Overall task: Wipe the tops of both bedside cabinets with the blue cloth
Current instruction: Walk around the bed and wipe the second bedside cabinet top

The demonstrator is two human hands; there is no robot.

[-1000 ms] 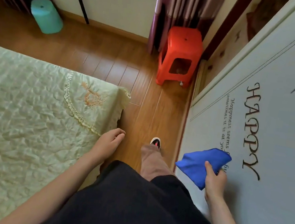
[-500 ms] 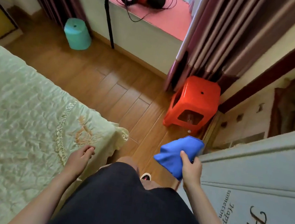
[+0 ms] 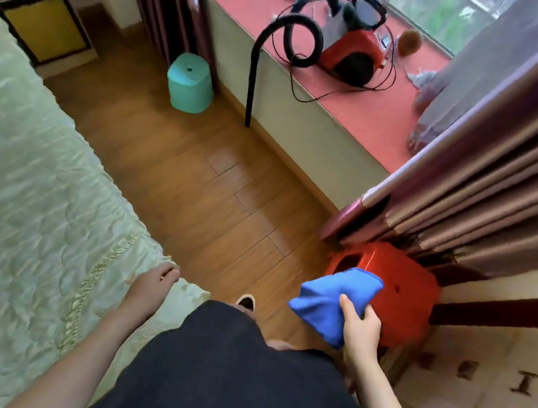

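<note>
While the blue cloth is being carried bunched in the closed right hand beside the red stool, no wiping is being done; the yellow-fronted cabinet is being left untouched, well apart, and the left hand is being held loosely curled, empty.

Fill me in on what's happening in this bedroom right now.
A person stands in the gap between a bed and a wall, looking down at their own hands. The right hand holds a bunched blue cloth in a closed grip, just in front of a red stool. The left hand is empty, hanging loosely at the bed's corner. A yellow-fronted cabinet shows at the far side of the bed; nothing is being wiped at this moment.
</note>
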